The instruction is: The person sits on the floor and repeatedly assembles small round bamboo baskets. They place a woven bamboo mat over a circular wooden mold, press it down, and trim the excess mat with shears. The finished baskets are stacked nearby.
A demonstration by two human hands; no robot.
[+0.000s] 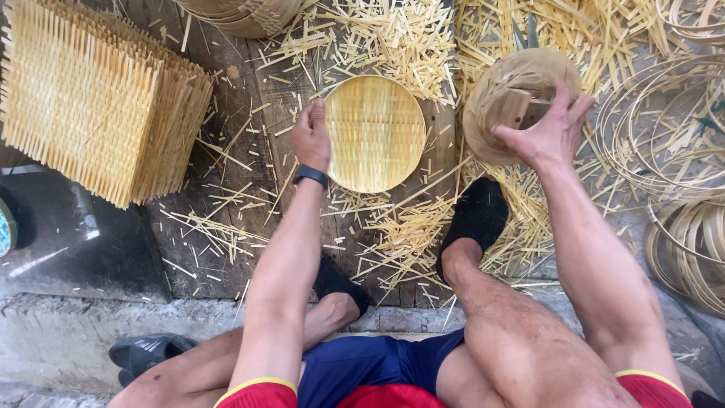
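1. Two things are in my hands: a round, pale-yellow woven bamboo tray (375,134) and a small tan wooden block (521,108).
2. The woven tray lies flat on the dark plank floor (219,75), just right of my left hand (311,137), whose fingers curl over its left rim and press it down.
3. My right hand (547,132) is closed around the block, thumb below and fingers above, over a domed, straw-coloured basket form (498,98).
4. To work well, I judge the tray must stay pinned flat and the block held square.
5. Both forearms reach forward, wrists slightly bent; a black band (310,176) circles my left wrist.
6. Beyond my left hand stands a stack of square woven bamboo mats (91,98); right of my right hand lie coiled bamboo hoops (672,143); splinters (400,234) litter the floor.
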